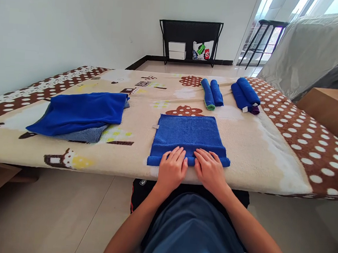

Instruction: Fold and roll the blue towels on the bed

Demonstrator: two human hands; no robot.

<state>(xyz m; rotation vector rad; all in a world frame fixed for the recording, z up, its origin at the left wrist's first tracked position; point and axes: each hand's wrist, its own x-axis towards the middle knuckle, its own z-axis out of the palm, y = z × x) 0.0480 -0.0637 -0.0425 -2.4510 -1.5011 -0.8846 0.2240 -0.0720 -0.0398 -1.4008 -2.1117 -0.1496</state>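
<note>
A blue towel [188, 129] lies spread on the patterned blanket in front of me, its near edge turned over into a low roll. My left hand [174, 164] rests on the left part of that roll, fingers stretched over it and pointing away from me. On the right part lies my right hand [209, 166], likewise with outstretched fingers. Both thumbs are on the near side of the roll, pointing inward. A small white tag [155, 126] sticks out from the towel's left edge.
Loose blue and grey cloths [85, 112] lie stacked at the left. Two rolled towels [211, 94] sit beyond mine, with another group of rolled towels [245, 94] farther right. The patterned blanket [138, 139] covers the surface. A black rack [190, 40] stands by the wall.
</note>
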